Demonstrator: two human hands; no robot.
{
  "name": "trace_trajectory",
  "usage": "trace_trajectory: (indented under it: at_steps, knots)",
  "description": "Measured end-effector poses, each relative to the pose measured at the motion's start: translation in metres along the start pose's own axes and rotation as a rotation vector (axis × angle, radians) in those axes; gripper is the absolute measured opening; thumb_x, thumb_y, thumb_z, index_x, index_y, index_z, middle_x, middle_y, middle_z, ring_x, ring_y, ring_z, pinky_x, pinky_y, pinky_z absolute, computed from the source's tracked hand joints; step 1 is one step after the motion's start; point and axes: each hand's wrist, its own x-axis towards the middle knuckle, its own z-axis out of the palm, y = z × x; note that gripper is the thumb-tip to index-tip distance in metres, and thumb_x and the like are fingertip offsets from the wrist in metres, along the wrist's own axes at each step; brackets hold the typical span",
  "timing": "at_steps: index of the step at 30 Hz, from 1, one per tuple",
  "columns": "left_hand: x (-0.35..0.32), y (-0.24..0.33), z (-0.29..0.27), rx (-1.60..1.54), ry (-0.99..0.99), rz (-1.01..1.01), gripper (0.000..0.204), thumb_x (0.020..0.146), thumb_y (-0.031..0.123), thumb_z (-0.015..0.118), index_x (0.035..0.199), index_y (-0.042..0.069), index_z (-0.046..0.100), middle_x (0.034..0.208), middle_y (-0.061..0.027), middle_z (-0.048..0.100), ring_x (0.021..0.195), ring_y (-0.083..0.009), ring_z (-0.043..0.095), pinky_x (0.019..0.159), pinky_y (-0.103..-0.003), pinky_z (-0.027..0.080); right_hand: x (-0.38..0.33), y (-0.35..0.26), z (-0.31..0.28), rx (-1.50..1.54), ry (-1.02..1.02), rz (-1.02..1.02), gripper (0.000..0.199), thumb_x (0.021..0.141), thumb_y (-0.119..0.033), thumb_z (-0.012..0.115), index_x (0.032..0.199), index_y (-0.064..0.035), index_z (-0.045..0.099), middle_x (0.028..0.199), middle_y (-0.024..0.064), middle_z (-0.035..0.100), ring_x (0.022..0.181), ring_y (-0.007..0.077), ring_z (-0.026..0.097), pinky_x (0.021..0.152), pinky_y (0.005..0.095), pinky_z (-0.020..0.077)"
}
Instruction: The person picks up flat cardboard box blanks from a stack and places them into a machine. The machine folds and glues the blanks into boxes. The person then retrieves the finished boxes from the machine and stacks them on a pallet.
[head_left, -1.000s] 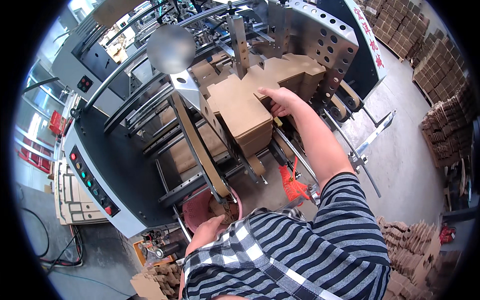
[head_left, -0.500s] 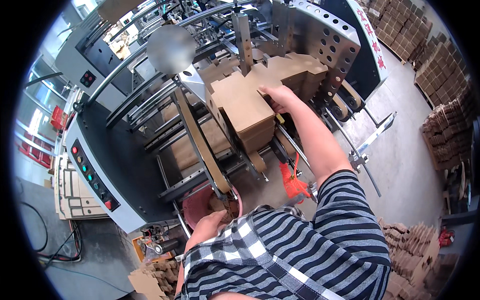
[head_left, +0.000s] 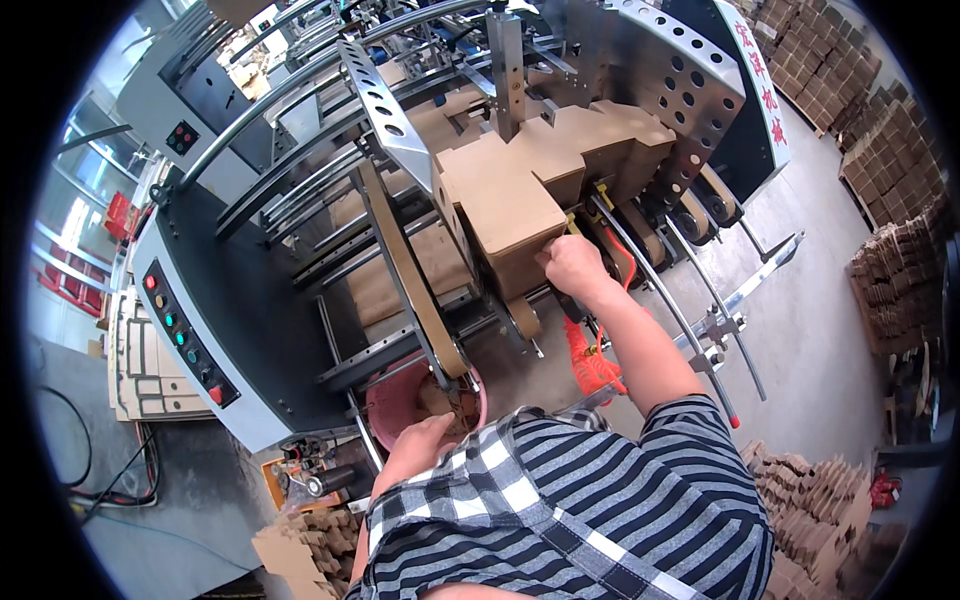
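My right hand (head_left: 575, 266) is closed, its knuckles up, against the front right side of a stack of flat brown cardboard blanks (head_left: 505, 200). Its fingertips are hidden, so I cannot tell whether they hold anything. The stack sits in the feeder of a machine, between an upright metal post (head_left: 508, 85) and perforated metal side plates (head_left: 675, 70). Low in front of my body, my left hand (head_left: 425, 440) has its fingers stretched out and holds nothing visible. It is near the rim of a pink tub (head_left: 385, 405).
A control panel with coloured buttons (head_left: 180, 335) is on the left. Feed belts (head_left: 410, 270) and metal rods (head_left: 650, 275) project towards me. An orange coiled air hose (head_left: 592, 370) hangs below the feeder. Cardboard stacks (head_left: 895, 280) stand along the right, with more cardboard (head_left: 815, 505) behind me.
My right hand has come off the top edge of the stack and down towards me, to its front side, and has closed. My left hand has barely moved. The view has shifted slightly.
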Motion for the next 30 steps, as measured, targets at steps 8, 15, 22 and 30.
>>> trace_trajectory:
  at_steps: [8,15,22,30]
  knots:
    - [-0.006,0.008,-0.004,-0.093,-0.034,-0.142,0.044,0.084,0.02,0.065,0.122,0.001,0.054,0.113,-0.0205,0.061,0.103,-0.0373,0.058,0.086,-0.041,0.048,0.008,-0.004,0.0,-0.019,-0.132,-0.054,0.031,0.081,-0.035,0.062,0.074,-0.0057,0.069,0.077,0.0161,0.066,0.079,0.0344,0.064,0.074,0.0438,0.0511]
    - [0.001,0.015,-0.012,-0.036,-0.07,-0.117,0.045,0.085,0.022,0.063,0.123,0.002,0.052,0.115,-0.0205,0.06,0.105,-0.0372,0.057,0.086,-0.041,0.048,0.0,-0.019,-0.05,0.109,-0.291,0.0,0.027,0.079,-0.031,0.064,0.069,-0.0067,0.069,0.072,0.0153,0.065,0.074,0.0325,0.064,0.069,0.0411,0.0501]
    - [0.004,-0.005,0.005,-0.148,-0.074,-0.142,0.045,0.085,0.022,0.063,0.123,0.001,0.053,0.114,-0.0218,0.06,0.104,-0.0378,0.058,0.086,-0.041,0.048,0.008,0.002,-0.043,0.255,-0.214,-0.14,0.021,0.076,-0.024,0.067,0.074,-0.0035,0.069,0.073,0.0165,0.066,0.074,0.0317,0.065,0.071,0.0391,0.0509]
    - [0.0,-0.028,0.019,-0.277,-0.101,-0.227,0.047,0.085,0.021,0.063,0.126,0.002,0.052,0.117,-0.0216,0.058,0.108,-0.0371,0.056,0.091,-0.039,0.047,0.056,0.07,-0.072,0.056,0.076,-0.034,0.024,0.081,-0.027,0.055,0.082,-0.0079,0.07,0.083,0.0133,0.067,0.082,0.0317,0.064,0.074,0.0404,0.0514]
